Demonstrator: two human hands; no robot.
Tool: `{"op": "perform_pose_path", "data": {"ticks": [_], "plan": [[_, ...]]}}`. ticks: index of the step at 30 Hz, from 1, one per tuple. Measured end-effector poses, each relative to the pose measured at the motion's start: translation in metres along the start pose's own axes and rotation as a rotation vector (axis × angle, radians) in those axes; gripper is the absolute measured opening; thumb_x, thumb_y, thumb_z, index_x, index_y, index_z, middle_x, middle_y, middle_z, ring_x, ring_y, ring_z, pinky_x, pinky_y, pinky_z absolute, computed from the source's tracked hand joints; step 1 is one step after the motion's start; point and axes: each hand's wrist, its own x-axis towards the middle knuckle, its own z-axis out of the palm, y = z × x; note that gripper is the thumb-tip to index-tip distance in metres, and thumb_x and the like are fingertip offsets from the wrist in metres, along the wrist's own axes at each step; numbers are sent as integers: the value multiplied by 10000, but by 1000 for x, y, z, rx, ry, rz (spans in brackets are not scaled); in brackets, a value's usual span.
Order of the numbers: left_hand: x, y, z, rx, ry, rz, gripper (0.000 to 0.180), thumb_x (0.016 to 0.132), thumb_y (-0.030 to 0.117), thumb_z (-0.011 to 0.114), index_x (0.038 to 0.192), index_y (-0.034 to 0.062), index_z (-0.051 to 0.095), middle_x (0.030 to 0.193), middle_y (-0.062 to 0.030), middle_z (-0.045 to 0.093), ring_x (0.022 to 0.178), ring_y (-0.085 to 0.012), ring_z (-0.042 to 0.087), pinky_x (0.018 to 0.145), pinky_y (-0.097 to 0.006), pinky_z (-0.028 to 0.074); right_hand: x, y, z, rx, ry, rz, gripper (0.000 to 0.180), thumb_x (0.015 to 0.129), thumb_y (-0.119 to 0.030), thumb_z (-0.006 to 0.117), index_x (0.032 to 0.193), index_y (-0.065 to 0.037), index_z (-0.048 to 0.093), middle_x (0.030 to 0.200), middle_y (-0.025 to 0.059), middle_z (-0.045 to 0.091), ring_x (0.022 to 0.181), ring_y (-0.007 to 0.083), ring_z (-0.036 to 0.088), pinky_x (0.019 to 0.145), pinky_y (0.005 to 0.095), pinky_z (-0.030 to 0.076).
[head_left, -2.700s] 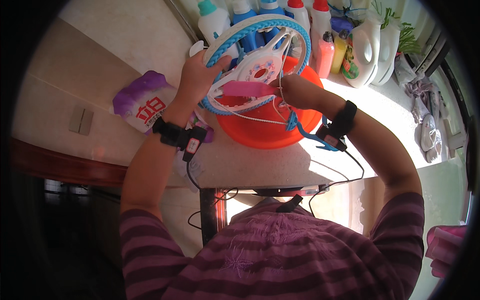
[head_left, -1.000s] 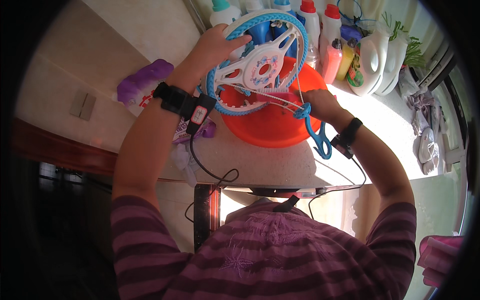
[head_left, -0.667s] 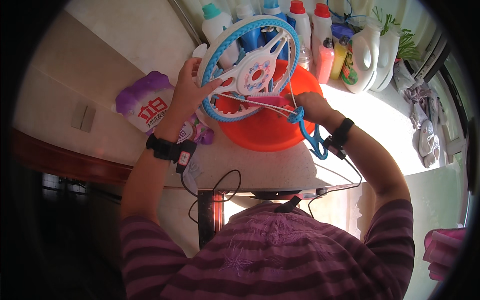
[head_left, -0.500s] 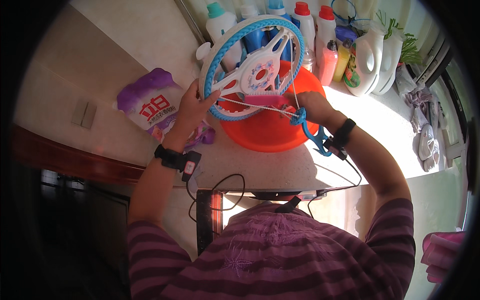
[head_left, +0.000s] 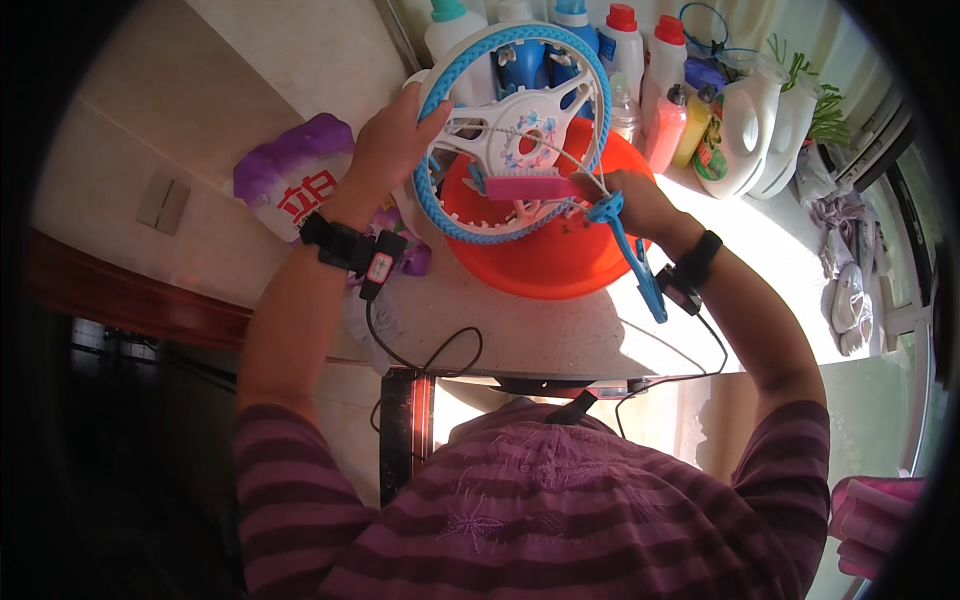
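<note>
A round drying hanger [head_left: 500,148], white with a blue braided rim and small clips round its inside, is tilted up over an orange-red basin [head_left: 535,268]. My left hand [head_left: 390,145] is closed on the hanger's left rim, thumb on the near face. In my right hand [head_left: 640,205] is a pink scrubbing brush [head_left: 525,188], held across the lower part of the hanger; my fingers are partly hidden. White cords run from the hanger to a blue hook [head_left: 640,265], which dangles below my right hand.
Behind the basin stand several detergent bottles [head_left: 665,130] and white jugs [head_left: 740,130]. A purple and white detergent bag [head_left: 295,170] lies left on the pale counter [head_left: 540,340]. Plastic-wrapped shoes [head_left: 850,300] rest by the window at right. Black cables [head_left: 475,345] trail from my wristbands.
My left hand has moved up along the rim, and the hanger has turned a little. The blue hook now hangs straighter and lower. The brush is still in my right hand.
</note>
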Motion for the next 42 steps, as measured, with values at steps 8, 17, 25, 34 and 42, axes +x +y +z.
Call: {"op": "perform_pose_path", "data": {"ticks": [8, 17, 25, 34, 42], "plan": [[10, -3, -1, -26, -83, -23, 453, 959, 490, 491, 1085, 61, 564, 950, -185, 683, 892, -367, 667, 793, -446, 498, -6, 9, 5, 147, -95, 17, 320, 919, -171, 558, 1214, -96, 659, 896, 186, 691, 731, 331, 668, 652, 377, 527], [22, -3, -8, -20, -226, -72, 493, 978, 457, 508, 1186, 13, 558, 994, -176, 673, 883, -252, 656, 826, -360, 491, 4, 31, 28, 203, 99, -115, 387, 882, -151, 576, 1260, -97, 638, 875, 177, 694, 711, 334, 671, 663, 394, 532], [23, -16, 9, -115, -207, -98, 514, 949, 523, 481, 1078, 35, 575, 965, -202, 673, 908, -364, 661, 810, -433, 490, 17, -12, -3, 229, 140, -160, 380, 950, -136, 532, 1325, -119, 583, 844, 152, 688, 751, 264, 684, 651, 348, 526], [18, -20, 3, -80, -131, -156, 495, 972, 440, 514, 1186, -1, 578, 1017, -175, 678, 902, -252, 659, 811, -355, 495, 22, -23, -3, 82, -203, 233, 225, 937, -113, 569, 1146, -82, 645, 887, 141, 702, 808, 298, 699, 689, 376, 565], [15, -16, 14, -37, -93, -115, 515, 952, 502, 479, 1105, 24, 594, 958, -217, 680, 914, -367, 668, 805, -442, 500, 32, -28, 8, 207, 197, -92, 212, 905, -127, 596, 1106, -105, 661, 914, 181, 684, 833, 349, 673, 714, 413, 540]]}}
